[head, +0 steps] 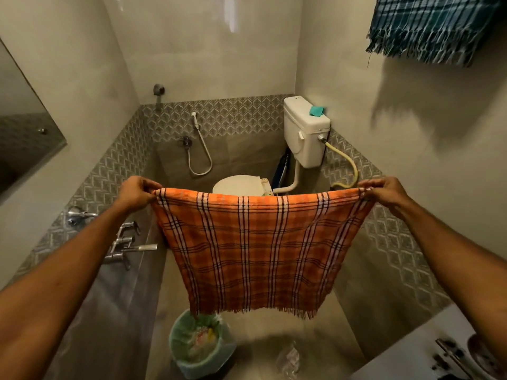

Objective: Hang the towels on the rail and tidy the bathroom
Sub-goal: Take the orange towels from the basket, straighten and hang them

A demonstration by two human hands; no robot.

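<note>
An orange checked towel (258, 250) hangs spread out flat in the middle of the view, its fringed lower edge above the floor. My left hand (137, 193) pinches its upper left corner and my right hand (384, 192) pinches its upper right corner, so the top edge is stretched tight between them. A blue-green checked towel (436, 26) with a fringe hangs high on the right wall; the rail under it is hidden.
Behind the towel stand a white toilet (238, 185) and its cistern (304, 133) with a teal object on top. A green waste bin (200, 344) with rubbish sits on the floor below. Taps (126, 245) jut from the left wall; a washbasin (439, 352) is at bottom right.
</note>
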